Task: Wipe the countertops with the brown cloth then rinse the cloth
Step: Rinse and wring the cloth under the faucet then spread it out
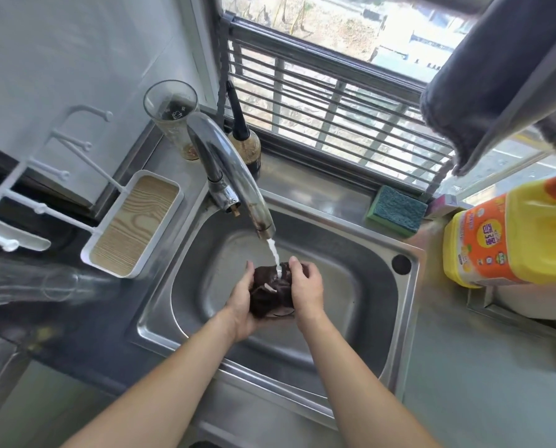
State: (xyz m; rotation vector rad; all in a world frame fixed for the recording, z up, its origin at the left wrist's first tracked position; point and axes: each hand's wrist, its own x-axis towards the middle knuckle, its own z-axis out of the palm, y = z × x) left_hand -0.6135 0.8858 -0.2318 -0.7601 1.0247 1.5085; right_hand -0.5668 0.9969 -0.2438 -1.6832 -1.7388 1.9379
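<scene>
Rinsing under way, by the look of it: holding the bunched dark brown cloth (272, 294) over the middle of the stainless steel sink basin (360, 305), directly under the spout of the curved chrome faucet (225, 176), with a thin white stream of water (274, 253) landing on the cloth's upper fold. Judging the wiping half of the task finished, or at least set aside, since no cloth is touching any counter; only the rinse, and probably a wring-out, looking left to do. Cannot tell whether the cloth is already running clean.

Reaching in from the near edge of the sink with both bare forearms, converging above the basin. Cupping the cloth from beneath and from the side with the left hand (241, 305), palm turned up and inward, fingers curled closed around the wad, thumb pointing up towards the spout. Pressing down on the other side with the right hand (305, 289), back of the hand showing, fingers bent over the cloth and clamped onto it, fingertips just beside the falling stream. Squeezing the cloth between the two hands, well above the basin floor rather than resting on it.
</scene>
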